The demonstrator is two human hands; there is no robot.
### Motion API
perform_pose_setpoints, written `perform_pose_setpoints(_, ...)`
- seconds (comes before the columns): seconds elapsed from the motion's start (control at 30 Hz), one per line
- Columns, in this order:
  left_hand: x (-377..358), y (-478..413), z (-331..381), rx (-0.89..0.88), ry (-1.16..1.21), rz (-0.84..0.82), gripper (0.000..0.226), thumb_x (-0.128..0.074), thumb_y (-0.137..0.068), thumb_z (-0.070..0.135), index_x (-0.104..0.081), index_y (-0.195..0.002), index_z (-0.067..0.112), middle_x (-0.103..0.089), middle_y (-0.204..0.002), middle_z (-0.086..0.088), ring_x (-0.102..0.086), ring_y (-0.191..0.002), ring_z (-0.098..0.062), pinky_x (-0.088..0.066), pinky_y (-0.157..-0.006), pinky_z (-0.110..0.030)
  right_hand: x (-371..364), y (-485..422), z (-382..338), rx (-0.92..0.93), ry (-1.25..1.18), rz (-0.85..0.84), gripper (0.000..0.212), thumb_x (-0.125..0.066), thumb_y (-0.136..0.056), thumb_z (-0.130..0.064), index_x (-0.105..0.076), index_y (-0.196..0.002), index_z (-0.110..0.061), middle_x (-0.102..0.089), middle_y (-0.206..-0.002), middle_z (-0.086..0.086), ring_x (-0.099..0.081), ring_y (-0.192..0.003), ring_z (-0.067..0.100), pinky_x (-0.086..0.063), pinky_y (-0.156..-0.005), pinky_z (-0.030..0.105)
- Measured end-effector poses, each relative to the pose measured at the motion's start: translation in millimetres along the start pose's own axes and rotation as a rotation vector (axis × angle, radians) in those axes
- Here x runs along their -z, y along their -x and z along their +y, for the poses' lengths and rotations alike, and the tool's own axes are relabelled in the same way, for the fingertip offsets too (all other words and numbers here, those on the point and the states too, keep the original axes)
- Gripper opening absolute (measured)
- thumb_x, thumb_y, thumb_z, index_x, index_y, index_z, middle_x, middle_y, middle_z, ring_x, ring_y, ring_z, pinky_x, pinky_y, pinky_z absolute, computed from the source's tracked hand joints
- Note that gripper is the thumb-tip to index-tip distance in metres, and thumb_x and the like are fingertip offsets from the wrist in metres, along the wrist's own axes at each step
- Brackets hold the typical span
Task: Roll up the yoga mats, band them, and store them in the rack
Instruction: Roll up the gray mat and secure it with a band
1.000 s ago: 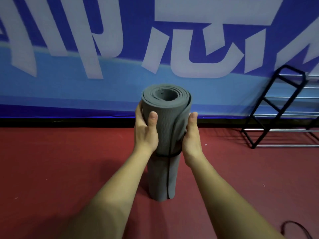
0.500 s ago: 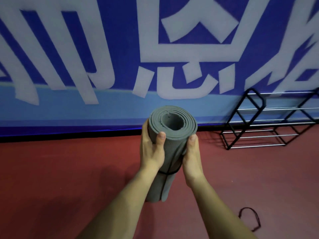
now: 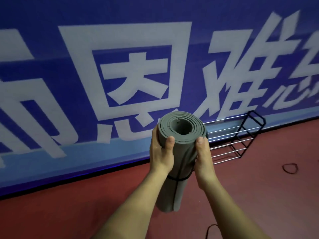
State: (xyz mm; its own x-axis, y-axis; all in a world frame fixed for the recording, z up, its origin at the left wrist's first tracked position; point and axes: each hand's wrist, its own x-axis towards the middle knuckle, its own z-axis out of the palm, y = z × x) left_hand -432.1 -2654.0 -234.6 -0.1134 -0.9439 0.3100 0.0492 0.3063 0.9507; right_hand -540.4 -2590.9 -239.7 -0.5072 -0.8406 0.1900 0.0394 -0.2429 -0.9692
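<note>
Gripping the rolled yoga mat (image 3: 183,152) from both sides, the left hand (image 3: 161,152) and the right hand (image 3: 203,156) clasp its upper part. The thumbs lie on the near face and the fingers are hidden behind the roll. The mat's long axis stands close to upright, with its spiral end facing the camera. Whether its lower end touches the floor (image 3: 259,195) cannot be determined. The rack (image 3: 241,138) stands to the right of and beyond the mat, at the floor's far edge against the banner wall (image 3: 51,49), nearer the right hand. Its rails run along the wall, so storage will probably require turning the roll from upright to level. The mat is grey and tightly coiled. One black band (image 3: 176,178) circles it just below the hands, and the outer flap edge runs down the front.
</note>
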Motion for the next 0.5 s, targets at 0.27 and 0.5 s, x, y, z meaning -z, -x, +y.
perform_pose_setpoints(0.27, -129.5, -48.1, 46.9, -0.005, 0.083, -0.156, 0.096, -0.040, -0.061, 0.102, -0.046, -0.137, 0.043, -0.057, -0.127, 0.034, -0.049, -0.122, 0.015, -0.039, -0.097, -0.007, 90.1, -75.7, -67.8, 0.009, 0.056, 0.167, 0.098, -0.051, -0.075, -0.089, -0.047, -0.142, -0.018, -0.063, -0.133, -0.007, -0.059, -0.123, 0.002, -0.047, -0.104, 0.031)
perform_pose_setpoints(0.5, -234.5, -117.8, 61.7, -0.021, 0.131, -0.254, 0.119, -0.038, -0.054, 0.105, -0.048, -0.142, 0.027, -0.059, -0.135, 0.013, -0.053, -0.116, 0.009, -0.038, -0.081, 0.003, 159.4, -167.9, -94.8, 0.018, 0.203, 0.288, 0.105, -0.041, -0.067, -0.100, -0.047, -0.140, -0.026, -0.061, -0.132, -0.014, -0.056, -0.122, -0.004, -0.043, -0.110, 0.039)
